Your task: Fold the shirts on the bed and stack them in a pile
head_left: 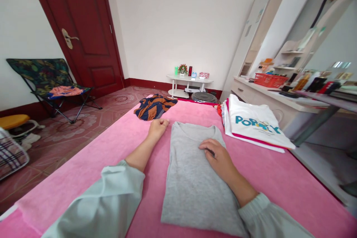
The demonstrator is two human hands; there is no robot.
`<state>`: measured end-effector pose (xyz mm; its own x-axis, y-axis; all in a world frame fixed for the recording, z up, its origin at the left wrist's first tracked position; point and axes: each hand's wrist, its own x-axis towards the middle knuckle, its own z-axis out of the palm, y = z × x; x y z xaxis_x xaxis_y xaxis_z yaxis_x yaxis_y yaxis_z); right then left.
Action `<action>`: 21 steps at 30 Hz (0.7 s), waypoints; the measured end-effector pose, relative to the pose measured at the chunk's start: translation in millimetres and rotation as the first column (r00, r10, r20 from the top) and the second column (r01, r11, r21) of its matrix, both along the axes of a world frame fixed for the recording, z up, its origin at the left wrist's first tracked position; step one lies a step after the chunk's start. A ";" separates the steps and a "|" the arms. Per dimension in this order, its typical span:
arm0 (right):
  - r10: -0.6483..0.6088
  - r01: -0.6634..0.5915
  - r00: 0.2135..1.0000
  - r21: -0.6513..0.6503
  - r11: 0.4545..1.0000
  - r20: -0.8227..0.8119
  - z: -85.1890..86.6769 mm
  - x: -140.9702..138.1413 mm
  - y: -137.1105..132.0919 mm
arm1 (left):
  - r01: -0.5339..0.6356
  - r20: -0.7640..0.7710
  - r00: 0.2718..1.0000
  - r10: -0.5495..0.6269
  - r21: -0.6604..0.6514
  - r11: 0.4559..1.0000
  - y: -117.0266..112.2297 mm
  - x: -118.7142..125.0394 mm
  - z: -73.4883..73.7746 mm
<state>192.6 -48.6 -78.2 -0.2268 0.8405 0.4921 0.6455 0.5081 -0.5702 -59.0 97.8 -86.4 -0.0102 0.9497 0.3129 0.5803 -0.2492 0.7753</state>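
Observation:
A grey T-shirt (195,186), folded into a long rectangle, lies flat on the pink bed cover (117,145), with its neckline at the far end. My right hand (216,154) rests over the upper right part of the shirt. Its fingers are slightly bent, and a gap shows between thumb and fingers. Just left of the shirt's far left corner is my left hand (158,126), its fingers curled closed and nothing visible in them. Beyond that hand lies a crumpled navy and orange striped garment (156,106).
On the right of the bed sits a stack of folded clothes (255,121), a white printed shirt on top. A dressing table (240,85) with a red basket (270,80) stands alongside. Left are a folding chair (44,78) and a yellow stool (13,121). A small white table (192,80) stands by the wall.

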 end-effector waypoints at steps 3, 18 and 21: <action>0.016 -0.016 1.000 0.003 1.000 -0.001 -0.3 0.3 0.0 | -0.014 -0.034 0.999 0.012 -0.042 0.999 5.5 6.7 6.4; 0.020 -0.020 0.999 -0.013 1.000 -0.048 -4.3 3.6 0.4 | 0.235 -0.658 0.654 -0.373 -0.292 0.927 17.9 46.6 88.1; 0.015 -0.016 0.998 -0.016 1.000 -0.054 -3.8 3.7 0.3 | 0.397 -0.653 0.546 -0.525 -0.350 0.849 23.2 41.9 92.8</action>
